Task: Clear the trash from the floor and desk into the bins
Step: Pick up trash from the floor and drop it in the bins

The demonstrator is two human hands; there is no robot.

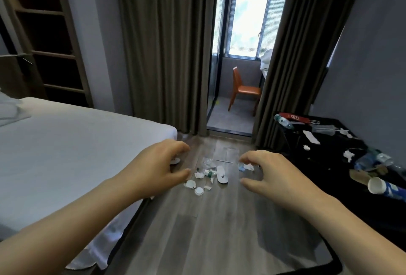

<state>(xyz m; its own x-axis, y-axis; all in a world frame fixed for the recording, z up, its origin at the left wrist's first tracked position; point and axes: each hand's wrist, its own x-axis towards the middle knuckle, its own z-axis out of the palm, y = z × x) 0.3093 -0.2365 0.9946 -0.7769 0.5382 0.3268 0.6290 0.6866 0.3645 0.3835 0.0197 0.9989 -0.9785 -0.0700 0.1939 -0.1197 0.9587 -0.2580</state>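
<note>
On the wooden floor [197,230] lies the scattered trash [208,174], with the left hand [153,164] and the right hand [270,173] hovering near it, each grip wide and empty, between the white bed [66,142] and the black, also littered worktop [325,164].

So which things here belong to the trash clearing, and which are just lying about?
Job: floor litter; paper cup, plastic bottle and paper scraps on the desk.
Lying about: bed, orange chair, curtains, shelves.
</note>
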